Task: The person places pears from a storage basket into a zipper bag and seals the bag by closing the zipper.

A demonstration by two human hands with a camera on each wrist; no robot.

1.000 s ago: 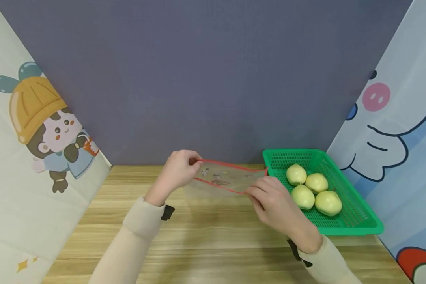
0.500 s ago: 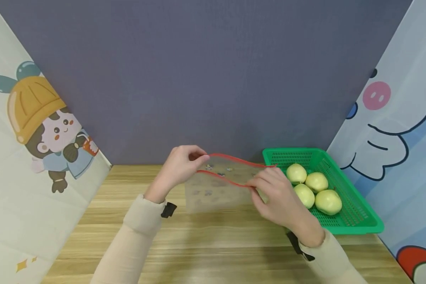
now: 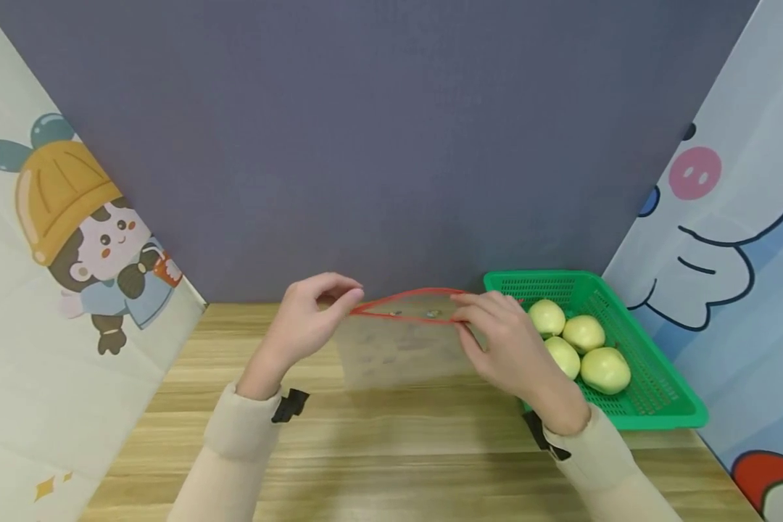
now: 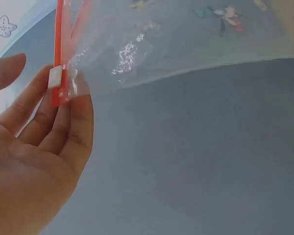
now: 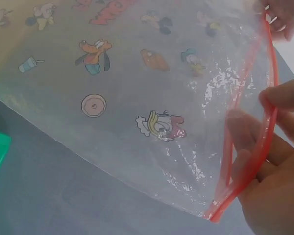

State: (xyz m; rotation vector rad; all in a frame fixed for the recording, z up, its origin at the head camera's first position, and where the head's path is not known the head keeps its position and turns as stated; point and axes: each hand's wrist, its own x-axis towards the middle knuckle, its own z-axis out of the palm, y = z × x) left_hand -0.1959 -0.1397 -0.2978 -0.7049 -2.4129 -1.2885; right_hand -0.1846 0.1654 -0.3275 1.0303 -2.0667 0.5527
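A clear slider zip bag [image 3: 398,355] with red edges and printed cartoon figures hangs between the hands, over the table. My right hand [image 3: 505,341] pinches the near red edge [image 5: 268,132] between thumb and fingers, and some fingers reach inside the mouth. The mouth gapes on that side. At the bag's left corner is my left hand [image 3: 307,315]. Its thumb [image 4: 7,73] stands off the bag, while the fingers [image 4: 81,122] extend behind the corner, beside the white slider [image 4: 55,77].
A green plastic basket [image 3: 665,377] stands at the right of the wooden table [image 3: 391,449], holding several pale yellow-green apples [image 3: 605,370]. A grey panel [image 3: 391,145] rises behind. Cartoon-printed sheets flank both sides.
My left hand has released its pinch and shifted left and slightly down. The bag's mouth now narrows to a point at its left end. My right hand keeps its grip, nearly in place.
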